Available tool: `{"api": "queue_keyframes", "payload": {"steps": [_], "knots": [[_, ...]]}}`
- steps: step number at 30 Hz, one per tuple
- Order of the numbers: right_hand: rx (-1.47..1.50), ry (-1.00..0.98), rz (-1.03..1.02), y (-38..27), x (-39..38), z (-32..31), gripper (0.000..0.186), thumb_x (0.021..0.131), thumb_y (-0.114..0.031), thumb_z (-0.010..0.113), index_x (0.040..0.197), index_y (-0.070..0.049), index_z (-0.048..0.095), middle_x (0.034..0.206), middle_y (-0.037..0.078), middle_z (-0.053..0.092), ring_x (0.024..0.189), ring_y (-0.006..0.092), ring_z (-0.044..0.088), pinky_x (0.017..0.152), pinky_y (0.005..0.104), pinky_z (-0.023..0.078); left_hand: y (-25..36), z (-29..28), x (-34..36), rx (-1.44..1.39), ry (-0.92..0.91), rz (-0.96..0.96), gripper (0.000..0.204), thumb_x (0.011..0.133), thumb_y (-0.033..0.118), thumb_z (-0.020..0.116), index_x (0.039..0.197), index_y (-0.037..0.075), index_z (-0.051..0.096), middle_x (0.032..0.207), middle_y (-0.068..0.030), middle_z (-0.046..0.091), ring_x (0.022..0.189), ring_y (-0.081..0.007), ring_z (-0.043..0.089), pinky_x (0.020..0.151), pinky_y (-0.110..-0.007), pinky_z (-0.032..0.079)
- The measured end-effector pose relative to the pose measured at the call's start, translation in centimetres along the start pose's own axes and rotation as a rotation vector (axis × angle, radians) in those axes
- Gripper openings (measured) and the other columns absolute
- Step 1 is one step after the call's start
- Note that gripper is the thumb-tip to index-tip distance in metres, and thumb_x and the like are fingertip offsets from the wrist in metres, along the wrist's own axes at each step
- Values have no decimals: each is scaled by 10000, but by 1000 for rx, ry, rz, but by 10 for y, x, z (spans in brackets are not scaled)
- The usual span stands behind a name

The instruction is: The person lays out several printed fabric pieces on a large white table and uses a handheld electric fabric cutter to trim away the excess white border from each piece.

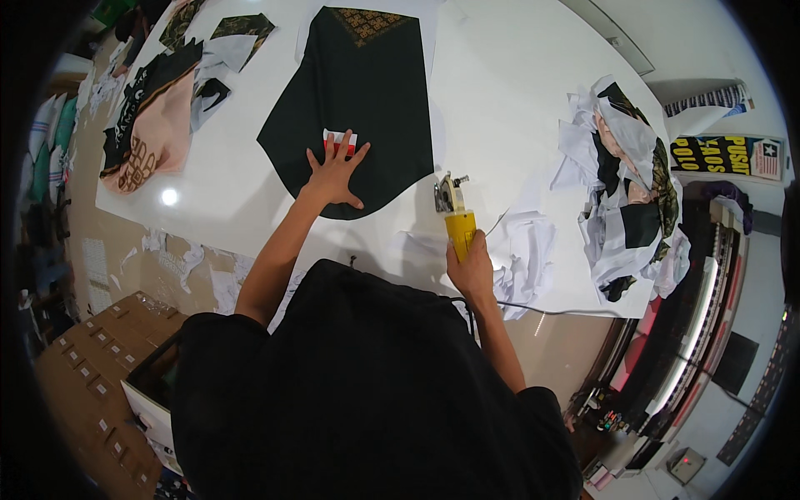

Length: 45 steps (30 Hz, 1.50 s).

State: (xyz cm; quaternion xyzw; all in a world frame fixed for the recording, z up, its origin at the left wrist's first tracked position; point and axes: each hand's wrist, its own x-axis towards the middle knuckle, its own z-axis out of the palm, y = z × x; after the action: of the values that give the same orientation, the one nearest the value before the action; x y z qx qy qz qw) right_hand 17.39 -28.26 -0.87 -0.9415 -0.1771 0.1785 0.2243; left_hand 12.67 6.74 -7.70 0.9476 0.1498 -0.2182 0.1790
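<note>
A dark green-black fabric panel (375, 100) with a gold-patterned corner lies flat on the white table. My left hand (336, 175) presses on its lower part with spread fingers, partly over a small red and white patch (340, 143). My right hand (472, 268) is wrapped round the yellow body of an electric rotary cloth cutter (460, 229). The cutter's metal head stands just right of the panel's lower right edge, apart from it. A cable runs from the cutter past my right forearm.
Cut fabric scraps (625, 200) are heaped on the table's right side. White crumpled pieces (525, 250) lie beside my right hand. Pink and black printed fabric (154, 125) lies at the left. Cardboard boxes (100, 367) stand on the floor at lower left; a long machine (692, 325) is at right.
</note>
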Motion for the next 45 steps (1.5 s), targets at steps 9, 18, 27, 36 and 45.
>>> {"api": "queue_keyframes", "payload": {"steps": [9, 18, 27, 36, 45], "knots": [[-21, 55, -101, -16, 31, 3, 446, 966, -246, 658, 1189, 58, 418, 1052, 332, 614, 865, 530, 659, 721, 566, 560, -1, 0, -1, -36, -1, -4, 1468, 478, 506, 992, 1661, 373, 134, 1739, -127, -95, 1579, -474, -44, 1113, -860, 102], [6, 71, -134, -23, 41, 5, 447, 977, -262, 657, 1145, 72, 410, 973, 396, 619, 839, 571, 637, 725, 586, 539, 0, 3, -1, -56, 17, -27, 1478, 452, 464, 1004, 1655, 401, 147, 1746, -85, -94, 1588, -437, -63, 1132, -848, 81], [-35, 51, -132, -37, 75, 4, 438, 980, -288, 641, 1131, 58, 418, 980, 363, 627, 823, 542, 656, 711, 570, 555, 0, -1, -4, -59, 15, -15, 1461, 474, 472, 1000, 1657, 384, 148, 1745, -104, -85, 1587, -444, -66, 1128, -846, 83], [-84, 63, -151, -55, 131, 5, 429, 965, -294, 641, 1145, 34, 431, 986, 345, 640, 830, 527, 674, 722, 564, 571, 2, -3, -4, -67, 12, -17, 1445, 485, 464, 1000, 1658, 373, 160, 1746, -104, -76, 1588, -439, -61, 1129, -845, 90], [-98, 34, -154, -76, 189, 1, 456, 971, -347, 606, 1153, 37, 440, 1017, 343, 649, 892, 519, 683, 790, 557, 566, 2, -5, -7, -78, 28, -13, 1434, 487, 452, 1003, 1657, 358, 180, 1746, -119, -49, 1587, -452, -27, 1123, -849, 102]]}}
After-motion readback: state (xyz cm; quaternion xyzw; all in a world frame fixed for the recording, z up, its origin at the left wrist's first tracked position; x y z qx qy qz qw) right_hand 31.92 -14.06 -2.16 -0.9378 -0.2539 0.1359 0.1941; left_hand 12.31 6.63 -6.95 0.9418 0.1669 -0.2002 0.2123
